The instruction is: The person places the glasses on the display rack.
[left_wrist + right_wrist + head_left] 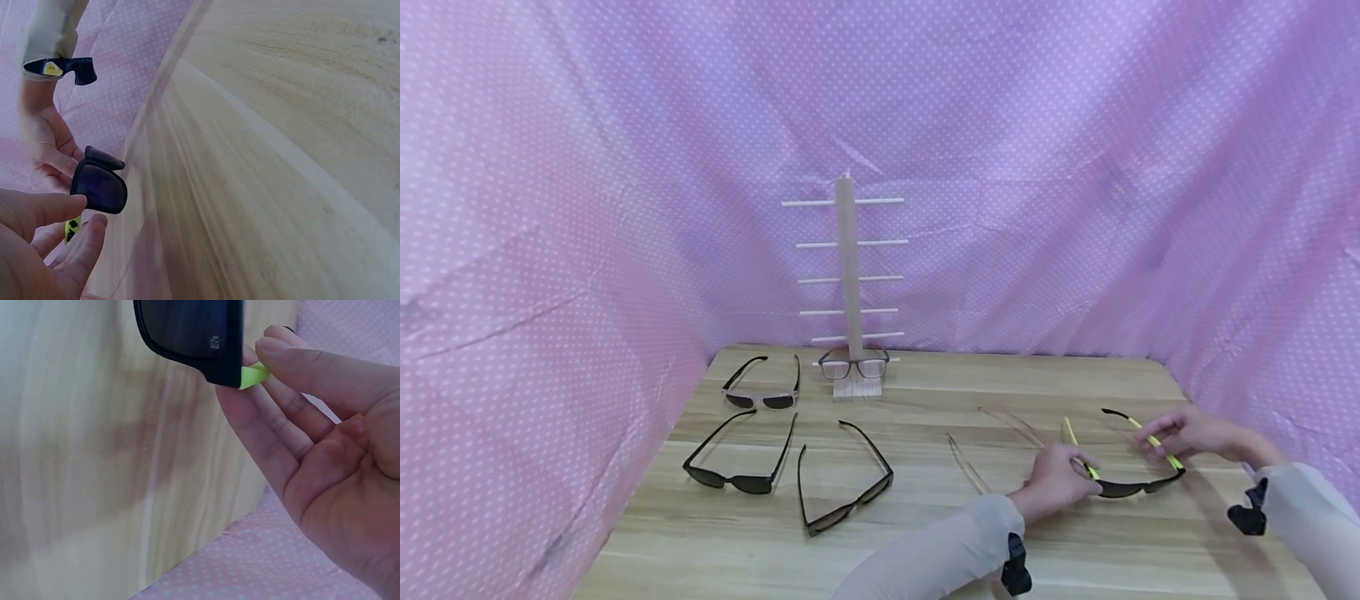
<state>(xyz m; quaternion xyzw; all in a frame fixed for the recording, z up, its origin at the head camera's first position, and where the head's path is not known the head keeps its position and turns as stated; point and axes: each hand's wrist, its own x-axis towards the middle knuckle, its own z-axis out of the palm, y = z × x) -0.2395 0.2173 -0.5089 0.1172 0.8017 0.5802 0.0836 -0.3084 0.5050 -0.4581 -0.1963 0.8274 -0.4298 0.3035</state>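
At the left of the head view, sunglasses with a pale bridge (740,402) stand near the table's back edge, temples open. Below them is a black pair (751,484), also open. To the right of that, a third dark pair (831,520) sits at a slant. At upper centre, a pale display stand (847,267) carries dark-framed eyeglasses (853,362) at its lowest pegs.

Right of centre, two thin light-coloured temples (968,468) extend behind the left forearm; their front is hidden. The left forearm enters from the bottom edge and angles up to the right. The left hand (1055,482) is partly closed, thumb and fingers pinching the near corner of the yellow-templed sunglasses (1120,490).

That pair occupies the lower right of the frame, between both hands. It has dark lenses, a black front and bright yellow temples, spread open and pointing toward the back; the right-hand temple shows a black tip. The left wrist view shows black markings on the yellow. Contact with the table cannot be determined.

At far right, the right forearm enters from the right edge. The right hand (1191,433) is half closed, thumb and fingers pinching the right-hand temple close to its hinge.
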